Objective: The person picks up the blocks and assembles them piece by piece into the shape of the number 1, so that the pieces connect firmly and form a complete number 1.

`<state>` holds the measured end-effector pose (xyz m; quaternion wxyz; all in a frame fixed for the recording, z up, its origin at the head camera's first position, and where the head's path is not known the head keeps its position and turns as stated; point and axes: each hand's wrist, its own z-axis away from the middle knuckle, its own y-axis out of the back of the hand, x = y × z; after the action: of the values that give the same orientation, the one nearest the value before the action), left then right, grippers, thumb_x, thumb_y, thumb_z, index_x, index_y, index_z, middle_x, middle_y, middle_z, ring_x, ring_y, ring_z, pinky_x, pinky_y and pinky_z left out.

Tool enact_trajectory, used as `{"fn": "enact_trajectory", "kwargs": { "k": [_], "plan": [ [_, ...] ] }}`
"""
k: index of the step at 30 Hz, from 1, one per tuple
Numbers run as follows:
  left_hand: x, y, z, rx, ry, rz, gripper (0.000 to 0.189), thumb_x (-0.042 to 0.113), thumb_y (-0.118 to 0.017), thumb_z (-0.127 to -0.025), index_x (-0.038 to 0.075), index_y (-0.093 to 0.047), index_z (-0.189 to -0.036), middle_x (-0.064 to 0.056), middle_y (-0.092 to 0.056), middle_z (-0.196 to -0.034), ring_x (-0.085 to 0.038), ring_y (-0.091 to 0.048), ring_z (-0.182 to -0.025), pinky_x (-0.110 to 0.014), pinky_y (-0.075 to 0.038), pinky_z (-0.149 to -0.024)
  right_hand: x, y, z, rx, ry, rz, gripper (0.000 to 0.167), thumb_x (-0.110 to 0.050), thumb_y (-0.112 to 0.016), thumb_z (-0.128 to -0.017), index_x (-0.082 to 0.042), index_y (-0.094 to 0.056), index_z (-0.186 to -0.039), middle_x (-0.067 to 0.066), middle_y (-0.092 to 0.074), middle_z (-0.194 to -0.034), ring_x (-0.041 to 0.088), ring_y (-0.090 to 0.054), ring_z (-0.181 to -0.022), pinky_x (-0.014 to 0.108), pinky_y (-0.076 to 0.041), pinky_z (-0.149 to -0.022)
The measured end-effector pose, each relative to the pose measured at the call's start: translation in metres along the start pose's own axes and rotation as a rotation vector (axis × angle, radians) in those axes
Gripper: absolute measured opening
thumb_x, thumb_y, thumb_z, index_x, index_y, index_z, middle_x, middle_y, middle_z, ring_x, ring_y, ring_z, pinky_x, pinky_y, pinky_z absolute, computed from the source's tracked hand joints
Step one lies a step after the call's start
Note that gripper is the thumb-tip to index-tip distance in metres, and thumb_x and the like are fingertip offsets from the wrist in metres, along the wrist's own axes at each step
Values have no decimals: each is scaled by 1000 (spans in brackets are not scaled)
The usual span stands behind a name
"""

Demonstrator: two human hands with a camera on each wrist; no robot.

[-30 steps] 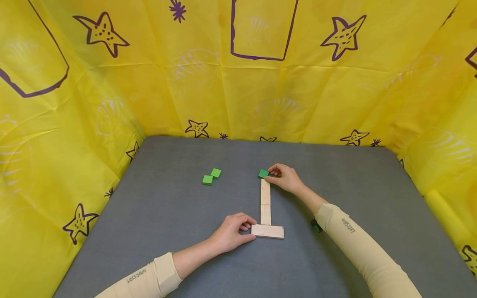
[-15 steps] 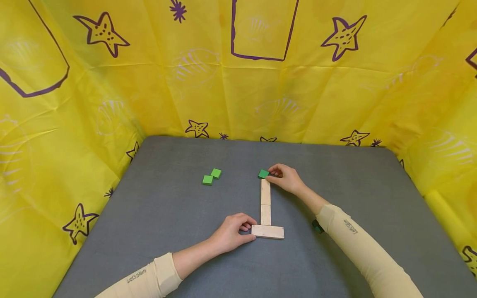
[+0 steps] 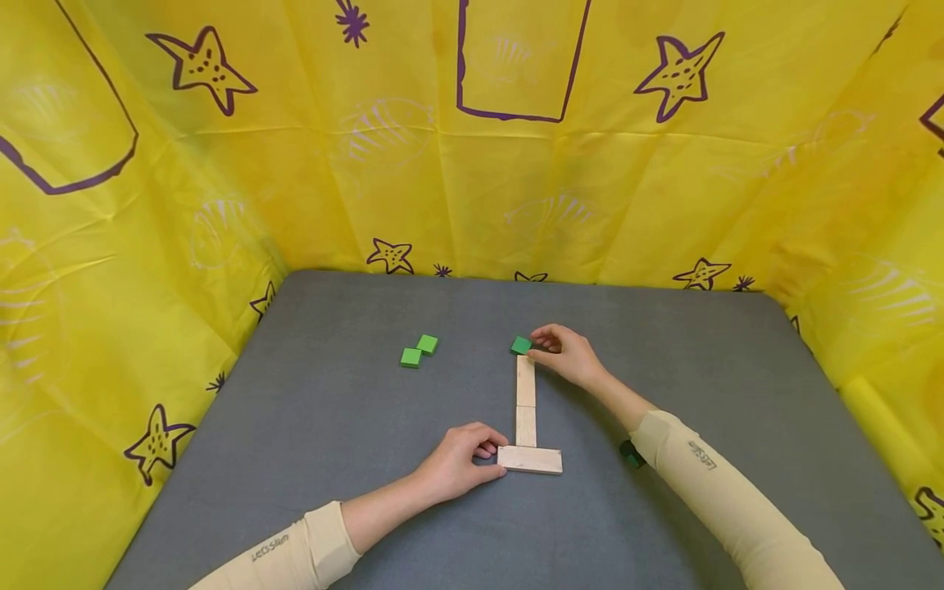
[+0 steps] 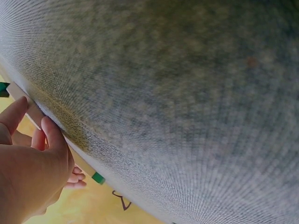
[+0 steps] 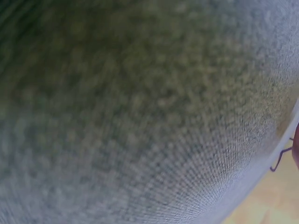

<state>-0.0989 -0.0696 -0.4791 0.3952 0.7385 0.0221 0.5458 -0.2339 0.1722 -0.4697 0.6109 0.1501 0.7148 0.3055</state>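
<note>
Pale wooden blocks form an upside-down T on the grey table. My left hand (image 3: 459,460) pinches the left end of the crosswise wooden block (image 3: 533,460), thumb in front and fingers behind; the left wrist view shows the same wooden block (image 4: 32,111) between thumb and fingers. Two lengthwise wooden pieces (image 3: 526,401) run away from it, end to end. At their far end lies a green square block (image 3: 520,345), turned slightly. My right hand (image 3: 568,354) holds that block at its right side between thumb and fingers. Only a sliver of a finger (image 5: 296,148) shows in the right wrist view.
Two light green square blocks, the nearer block (image 3: 410,357) and the farther block (image 3: 428,344), lie corner to corner at the left. A dark green block (image 3: 632,454) sits partly under my right forearm. Yellow patterned cloth (image 3: 501,197) walls the table (image 3: 332,328) behind and at both sides.
My right forearm has shifted slightly right and toward me, uncovering more of the dark green block. Both hands and the wooden blocks stay practically where they were.
</note>
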Motion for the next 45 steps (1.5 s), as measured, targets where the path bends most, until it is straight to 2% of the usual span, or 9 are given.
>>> {"fn": "enact_trajectory", "kwargs": {
  "k": [8, 18, 33, 37, 45],
  "plan": [
    [0, 0, 1, 8, -14, 3, 27, 2, -79, -79, 3, -69, -104, -3, -62, -93, -10, -59, -82, -19, -53, -75, 3, -5, -2, 2, 31, 19, 34, -17, -75, -86, -2, -65, -115, 13, -65, -107, 26, -60, -99, 41, -50, -88],
    [1, 1, 1, 1, -19, 3, 28, 3, -80, -78, 2, -68, -104, -3, -62, -93, -11, -59, -83, -19, -53, -76, 3, -7, -4, -20, 33, 63, 34, -17, -75, -86, -1, -65, -115, 14, -64, -105, 27, -59, -96, 42, -50, -87],
    [4, 7, 1, -21, 11, 25, 29, 11, -79, -83, 2, -67, -108, -4, -63, -98, -15, -60, -86, -22, -54, -78, 3, -6, -4, -35, 37, 71, 35, -19, -74, -87, -1, -65, -115, 13, -64, -105, 27, -58, -96, 41, -49, -87],
    [2, 14, 2, 2, 32, 37, 30, 14, -78, -84, 2, -68, -109, -6, -65, -101, -17, -61, -88, -23, -54, -80, 4, -7, -4, -42, 30, 70, 35, -20, -74, -87, -1, -65, -116, 13, -64, -105, 26, -58, -97, 41, -49, -88],
    [-1, 37, -3, 115, 63, 76, 30, 14, -77, -84, 1, -68, -109, -10, -66, -102, -21, -63, -90, -25, -55, -80, 4, -6, -4, -47, 23, 69, 36, -20, -74, -87, -1, -64, -116, 14, -63, -106, 27, -58, -99, 43, -49, -89]
  ]
}}
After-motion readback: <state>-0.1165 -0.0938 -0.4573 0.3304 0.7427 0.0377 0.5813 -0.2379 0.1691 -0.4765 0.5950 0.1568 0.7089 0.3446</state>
